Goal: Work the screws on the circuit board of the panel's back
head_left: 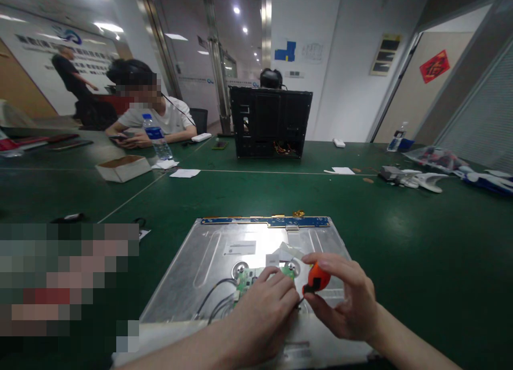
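My right hand [352,298] pinches an orange-and-black screwdriver [319,277] by its handle, thumb below and index finger above. Its thin shaft slants down to the left, and the tip is hidden behind my left hand. Curled over a green circuit board [245,278], my left hand [269,305] has its fingers drawn together, and whatever they grip is out of sight. Beneath both hands lies a silver metal panel [212,247], flat on the table. A blue circuit strip [256,222] runs along its far edge. Dark cables [218,294] loop out from the board's left side.
A black monitor-like housing [272,121] stands across the green table [420,252]. At the left are an open cardboard box [123,168] and a water bottle [157,137]. A person [168,116] sits beyond them. Tools and plastic-wrapped items [412,177] lie at the right.
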### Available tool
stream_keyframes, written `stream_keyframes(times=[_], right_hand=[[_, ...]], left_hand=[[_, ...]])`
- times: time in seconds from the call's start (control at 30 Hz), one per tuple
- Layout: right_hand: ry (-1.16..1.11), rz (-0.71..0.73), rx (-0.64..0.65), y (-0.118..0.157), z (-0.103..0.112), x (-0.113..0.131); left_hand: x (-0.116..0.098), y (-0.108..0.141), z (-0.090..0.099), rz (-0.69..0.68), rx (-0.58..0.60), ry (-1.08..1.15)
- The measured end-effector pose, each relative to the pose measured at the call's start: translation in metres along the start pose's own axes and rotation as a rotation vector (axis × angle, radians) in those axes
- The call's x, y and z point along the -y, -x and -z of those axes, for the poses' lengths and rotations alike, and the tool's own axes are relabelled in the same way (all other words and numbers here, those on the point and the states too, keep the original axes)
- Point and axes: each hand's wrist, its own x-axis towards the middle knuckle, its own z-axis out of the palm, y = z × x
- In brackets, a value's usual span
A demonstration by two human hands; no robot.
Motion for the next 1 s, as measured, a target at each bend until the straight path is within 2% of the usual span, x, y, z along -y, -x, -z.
stream_keyframes(times=[0.2, 0.33, 0.53, 0.7, 1.0], right_hand=[[0.106, -0.032, -0.061, 0.006, -0.0031, -0.0018], [0.192, -0.048, -0.045, 0.004, -0.0024, 0.0014], [0.095, -0.009, 0.0, -0.0022, 0.0001, 0.003], [0.015, -0.029, -0.043, 0.0027, -0.0026, -0.0013], [0.136, -0.029, -0.044, 0.0011, -0.0017, 0.0008]], left_hand=[[-0.0015, 0.0005, -0.0012, 0.022, -0.008, -0.034], [-0.0031, -0.0003, 0.0009, 0.02, -0.021, -0.037], [-0.0046, -0.001, 0.0022, 0.026, -0.019, -0.035], [-0.0033, -0.0007, 0.0021, 0.025, 0.005, -0.023], [-0.0046, -0.0003, 0.0015, 0.014, -0.042, -0.044]])
